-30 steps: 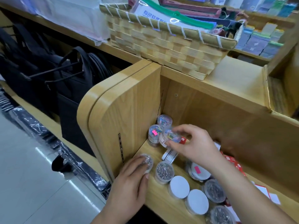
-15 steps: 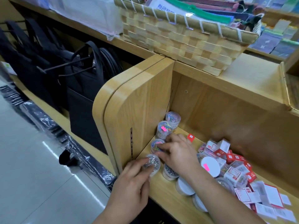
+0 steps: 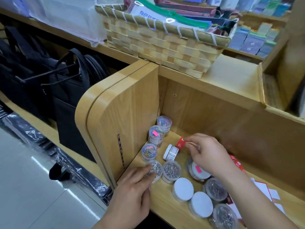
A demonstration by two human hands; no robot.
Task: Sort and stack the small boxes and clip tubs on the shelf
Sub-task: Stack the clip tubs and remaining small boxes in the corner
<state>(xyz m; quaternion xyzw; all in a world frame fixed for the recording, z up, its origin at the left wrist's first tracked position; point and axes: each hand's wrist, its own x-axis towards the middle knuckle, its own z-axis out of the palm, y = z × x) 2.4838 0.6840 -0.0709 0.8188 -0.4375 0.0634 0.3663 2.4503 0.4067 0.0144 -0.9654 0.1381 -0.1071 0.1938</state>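
1. Pale wood all round: I see the shelf [image 3: 166, 210], with a side wall at its left end and a panel at the back.
2. Three tubs of coloured clips [image 3: 156, 134] stand in a row along that left wall, from the back corner toward the front edge.
3. The left hand [image 3: 132, 194] has its fingertips curled on the tub of silver clips [image 3: 156, 169], which stands at the front left corner, just ahead of the row.
4. The right hand [image 3: 209, 154] pinches a small red box [image 3: 180, 143] between thumb and forefinger, mid-shelf. I cannot tell whether the box touches the board.
5. A white tub [image 3: 170, 152] lies on its side just beside the red box.
6. A tub of pins [image 3: 171, 171] stands right next to the tub of silver clips.
7. Two white-topped tubs [image 3: 182, 189] sit near the front edge.
8. Red and white boxes [image 3: 237, 164] lie toward the right end, partly hidden by the forearm.
9. A woven basket [image 3: 165, 47] sits on the board above, and black bags [image 3: 66, 90] hang left of the side wall.
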